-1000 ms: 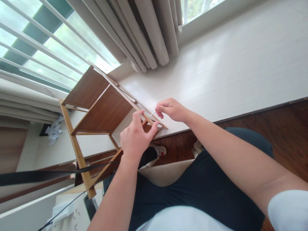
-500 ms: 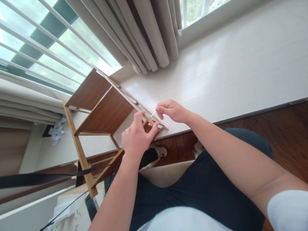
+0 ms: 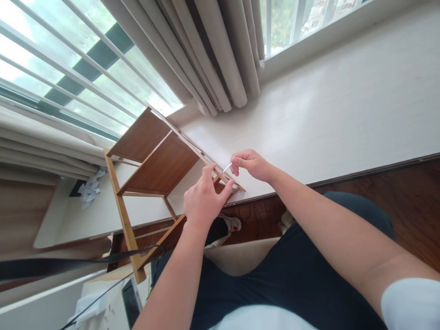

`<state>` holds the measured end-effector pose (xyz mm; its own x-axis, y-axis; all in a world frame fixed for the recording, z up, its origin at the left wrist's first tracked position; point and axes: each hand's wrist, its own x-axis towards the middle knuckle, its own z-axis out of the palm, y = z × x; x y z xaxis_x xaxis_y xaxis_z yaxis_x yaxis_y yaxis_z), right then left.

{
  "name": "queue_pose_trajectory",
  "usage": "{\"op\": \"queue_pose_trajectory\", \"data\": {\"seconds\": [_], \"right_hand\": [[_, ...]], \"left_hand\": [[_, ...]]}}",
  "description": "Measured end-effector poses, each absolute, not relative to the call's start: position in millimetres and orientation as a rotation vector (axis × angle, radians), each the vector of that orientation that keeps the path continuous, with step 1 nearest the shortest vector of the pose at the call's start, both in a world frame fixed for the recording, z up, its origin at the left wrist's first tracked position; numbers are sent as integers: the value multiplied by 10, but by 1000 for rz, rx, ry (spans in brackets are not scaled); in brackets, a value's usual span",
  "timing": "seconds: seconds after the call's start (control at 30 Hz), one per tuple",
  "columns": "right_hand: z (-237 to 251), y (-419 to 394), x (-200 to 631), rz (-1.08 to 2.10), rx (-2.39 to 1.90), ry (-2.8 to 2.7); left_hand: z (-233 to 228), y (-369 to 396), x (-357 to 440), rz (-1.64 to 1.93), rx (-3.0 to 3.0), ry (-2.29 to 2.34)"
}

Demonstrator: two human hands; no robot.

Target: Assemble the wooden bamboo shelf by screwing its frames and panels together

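Left hand (image 3: 203, 201) clamps wooden shelf frame (image 3: 151, 174) at its near rail; right hand (image 3: 250, 164) pinches thin metal key (image 3: 227, 167) beside it—frame likely light, rigid, best gripped by rails.

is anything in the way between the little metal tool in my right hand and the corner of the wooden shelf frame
Nothing visible is. The thin metal tool, pinched in the right hand, points straight at the frame corner of the wooden shelf. The left hand grips that corner from below, its fingers beside the tool tip, not across it.
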<state>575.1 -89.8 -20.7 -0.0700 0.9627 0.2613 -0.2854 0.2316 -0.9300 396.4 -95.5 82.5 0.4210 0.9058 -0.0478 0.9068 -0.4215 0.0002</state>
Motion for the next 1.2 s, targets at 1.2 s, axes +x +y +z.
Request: {"op": "queue_pose_trajectory", "data": {"seconds": [1.2], "right_hand": [[-256,-964,5921,949,-1016,-1134]], "left_hand": [[730,-821,3660,270,2732,1184]]}}
